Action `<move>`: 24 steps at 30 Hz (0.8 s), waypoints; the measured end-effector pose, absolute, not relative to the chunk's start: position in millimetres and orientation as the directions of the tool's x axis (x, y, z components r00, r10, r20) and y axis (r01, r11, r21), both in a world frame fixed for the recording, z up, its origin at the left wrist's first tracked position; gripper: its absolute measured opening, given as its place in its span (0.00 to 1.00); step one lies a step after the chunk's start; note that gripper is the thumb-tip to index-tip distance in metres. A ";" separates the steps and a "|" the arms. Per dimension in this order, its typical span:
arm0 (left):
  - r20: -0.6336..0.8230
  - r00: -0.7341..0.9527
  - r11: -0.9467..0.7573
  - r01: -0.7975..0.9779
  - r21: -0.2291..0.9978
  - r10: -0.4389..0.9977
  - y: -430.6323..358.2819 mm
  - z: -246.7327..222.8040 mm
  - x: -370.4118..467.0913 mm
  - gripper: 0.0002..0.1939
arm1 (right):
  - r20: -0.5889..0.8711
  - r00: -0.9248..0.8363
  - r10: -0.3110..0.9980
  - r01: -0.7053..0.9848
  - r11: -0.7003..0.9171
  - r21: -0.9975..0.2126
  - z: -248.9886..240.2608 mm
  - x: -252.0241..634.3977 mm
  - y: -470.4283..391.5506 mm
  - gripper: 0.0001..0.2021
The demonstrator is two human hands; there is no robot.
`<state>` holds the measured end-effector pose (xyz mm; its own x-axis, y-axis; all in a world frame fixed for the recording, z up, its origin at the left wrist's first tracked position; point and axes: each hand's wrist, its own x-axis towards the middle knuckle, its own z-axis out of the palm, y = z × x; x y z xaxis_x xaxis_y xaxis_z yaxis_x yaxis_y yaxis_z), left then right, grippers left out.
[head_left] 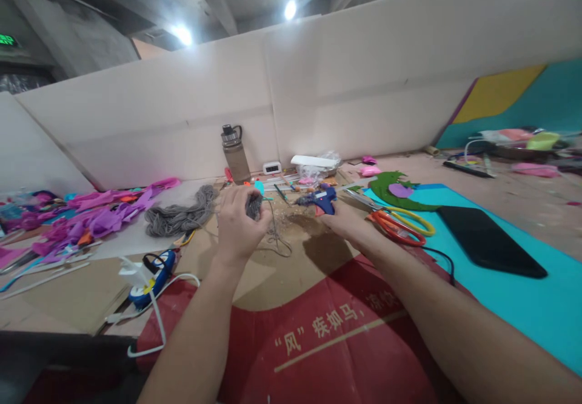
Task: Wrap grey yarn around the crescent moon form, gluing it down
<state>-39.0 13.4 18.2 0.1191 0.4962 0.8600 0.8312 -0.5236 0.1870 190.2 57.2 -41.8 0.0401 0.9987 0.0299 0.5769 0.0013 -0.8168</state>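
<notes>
The left hand is closed around a small grey yarn bundle, fingers and thumb pinching it from both sides. The right hand grasps a blue glue gun, its nozzle pointing toward the left hand but apart from the yarn. So far, the bundle looks gathered into a compact clump; a loose strand trails below it, between the hands, not tucked in. Whether any glue is on the bundle cannot be told. A larger grey skein lies left of the left hand, seemingly a good deal of yarn not yet worked. Just beyond the right hand, on its right, scissors lie unheld near a green piece bearing a purple patch.
</notes>
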 end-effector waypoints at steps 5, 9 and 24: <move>0.852 0.099 -0.484 0.853 0.193 0.514 15.0 18.6 -42.5 0.11 | 0.195 -0.003 0.981 0.104 0.194 -0.975 -20.6 178.2 33.3 0.15; 0.837 0.089 -0.472 0.855 0.214 0.540 15.4 19.2 -43.7 0.12 | 0.348 -0.118 0.930 -0.178 0.325 -0.929 0.4 169.1 7.5 0.17; 0.782 -0.074 -0.460 0.772 0.438 0.619 17.5 19.5 -48.4 0.14 | 0.334 -0.244 0.910 0.163 0.378 -0.911 4.9 170.7 -9.0 0.16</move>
